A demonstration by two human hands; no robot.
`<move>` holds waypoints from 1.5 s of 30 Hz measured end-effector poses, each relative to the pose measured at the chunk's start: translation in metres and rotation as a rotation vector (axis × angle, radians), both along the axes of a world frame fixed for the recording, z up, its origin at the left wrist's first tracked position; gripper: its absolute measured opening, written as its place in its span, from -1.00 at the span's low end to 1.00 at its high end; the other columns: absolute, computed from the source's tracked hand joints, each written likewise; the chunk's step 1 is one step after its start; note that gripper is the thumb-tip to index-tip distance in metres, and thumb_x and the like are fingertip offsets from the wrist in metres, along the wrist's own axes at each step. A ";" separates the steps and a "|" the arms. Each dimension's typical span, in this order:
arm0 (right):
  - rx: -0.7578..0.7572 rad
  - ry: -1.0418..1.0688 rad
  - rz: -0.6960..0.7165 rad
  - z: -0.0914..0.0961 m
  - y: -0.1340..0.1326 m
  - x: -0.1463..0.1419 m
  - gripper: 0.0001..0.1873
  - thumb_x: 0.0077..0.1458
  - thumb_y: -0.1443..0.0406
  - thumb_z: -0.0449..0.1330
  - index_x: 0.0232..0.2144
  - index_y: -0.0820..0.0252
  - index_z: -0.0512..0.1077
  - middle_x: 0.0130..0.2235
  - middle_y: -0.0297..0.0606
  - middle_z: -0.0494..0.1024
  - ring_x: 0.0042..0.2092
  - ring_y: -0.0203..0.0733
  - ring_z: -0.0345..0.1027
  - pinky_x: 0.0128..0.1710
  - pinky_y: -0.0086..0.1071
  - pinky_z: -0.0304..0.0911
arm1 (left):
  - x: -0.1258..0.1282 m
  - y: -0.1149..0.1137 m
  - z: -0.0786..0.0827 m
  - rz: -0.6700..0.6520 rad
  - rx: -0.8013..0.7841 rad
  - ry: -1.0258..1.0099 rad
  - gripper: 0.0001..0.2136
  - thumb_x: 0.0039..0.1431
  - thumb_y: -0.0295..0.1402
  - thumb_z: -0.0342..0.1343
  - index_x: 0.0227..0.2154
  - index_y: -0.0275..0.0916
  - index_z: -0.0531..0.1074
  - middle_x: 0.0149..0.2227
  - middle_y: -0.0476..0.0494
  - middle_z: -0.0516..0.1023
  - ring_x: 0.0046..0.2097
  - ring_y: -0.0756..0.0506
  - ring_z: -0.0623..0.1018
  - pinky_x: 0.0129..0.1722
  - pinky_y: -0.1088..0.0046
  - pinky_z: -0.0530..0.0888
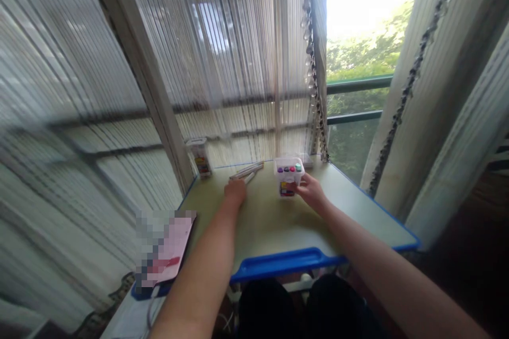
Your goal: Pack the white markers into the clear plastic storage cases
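Observation:
My right hand is closed round the side of a clear plastic marker box that stands upright on the desk, with coloured marker caps showing at its top. My left hand rests on the desk with its fingers curled over the near ends of a few loose markers that lie in a row toward the window. Whether the left hand grips one of them is hidden by the fingers.
The small beige desk has a blue rim and a blue front tray. A second marker box stands at the back left by the window frame. String curtains hang behind. A pink item lies at the left.

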State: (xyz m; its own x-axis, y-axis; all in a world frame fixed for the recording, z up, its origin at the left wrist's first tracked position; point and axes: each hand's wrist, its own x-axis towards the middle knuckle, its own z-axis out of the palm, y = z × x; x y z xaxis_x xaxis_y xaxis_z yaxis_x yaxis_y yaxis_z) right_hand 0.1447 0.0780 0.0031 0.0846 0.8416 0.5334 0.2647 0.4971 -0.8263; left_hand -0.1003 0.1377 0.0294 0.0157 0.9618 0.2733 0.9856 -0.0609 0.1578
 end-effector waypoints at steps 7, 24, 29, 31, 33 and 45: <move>-0.067 0.012 0.067 0.005 -0.003 0.000 -0.63 -0.15 0.12 0.28 -0.27 0.19 0.46 -0.28 -0.22 0.58 -0.28 -0.10 0.47 -0.31 -0.27 0.41 | 0.018 -0.010 0.019 -0.179 0.210 -0.189 -0.76 0.25 -0.41 -0.12 -0.12 -0.28 0.38 -0.09 -0.28 0.46 -0.06 -0.14 0.48 -0.05 0.30 0.41; 0.765 -0.688 -0.478 0.036 -0.039 -0.009 -0.60 0.12 0.31 0.11 0.04 0.07 0.32 -0.18 -0.16 0.46 -0.17 -0.11 0.34 -0.14 -0.21 0.27 | 0.062 -0.077 0.046 -0.680 0.750 -0.666 -0.88 0.19 -0.36 -0.04 -0.27 -0.22 0.36 -0.40 -0.02 0.39 -0.40 0.03 0.41 -0.37 0.51 0.40; 0.727 -1.006 -0.448 0.080 -0.053 -0.019 -0.57 0.20 0.29 0.04 0.12 0.09 0.27 -0.37 -0.26 0.49 -0.33 -0.21 0.32 -0.33 -0.36 0.18 | 0.066 -0.089 0.047 -0.759 0.903 -0.588 -0.85 0.18 -0.43 -0.05 -0.20 -0.23 0.34 -0.39 -0.03 0.39 -0.41 0.03 0.38 -0.36 0.50 0.39; 0.741 -1.055 -0.451 0.093 -0.060 -0.020 -0.60 0.20 0.27 0.04 0.09 0.05 0.31 -0.36 -0.27 0.50 -0.34 -0.22 0.32 -0.38 -0.38 0.15 | 0.067 -0.092 0.047 -0.798 0.938 -0.534 -0.86 0.17 -0.42 -0.04 -0.21 -0.23 0.33 -0.40 -0.05 0.39 -0.40 0.01 0.39 -0.36 0.48 0.40; 0.738 -1.108 -0.407 0.101 -0.068 -0.021 -0.62 0.20 0.25 0.07 0.07 0.03 0.32 -0.33 -0.27 0.52 -0.33 -0.21 0.31 -0.40 -0.38 0.13 | 0.068 -0.095 0.048 -0.829 0.958 -0.469 -0.85 0.16 -0.40 -0.02 -0.20 -0.23 0.33 -0.38 -0.09 0.43 -0.35 -0.02 0.43 -0.33 0.45 0.43; 0.586 -0.319 -0.274 0.101 -0.089 0.002 -0.82 0.17 0.18 0.08 -0.28 0.14 0.39 -0.56 -0.40 0.40 -0.57 -0.36 0.24 -0.56 -0.46 0.15 | 0.088 -0.069 0.005 -0.590 0.682 -0.798 -0.10 -0.03 0.16 0.03 0.22 -0.33 -0.12 0.17 -0.50 0.13 0.10 -0.31 0.32 0.03 0.09 0.34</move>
State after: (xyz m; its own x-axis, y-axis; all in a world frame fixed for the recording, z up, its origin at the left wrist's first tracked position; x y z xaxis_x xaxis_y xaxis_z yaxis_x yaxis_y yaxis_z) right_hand 0.1463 -0.0109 0.1043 0.0166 0.3804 0.9247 0.6275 0.7160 -0.3058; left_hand -0.0127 0.0686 0.0348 -0.0005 0.5176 0.8556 0.4170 -0.7776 0.4707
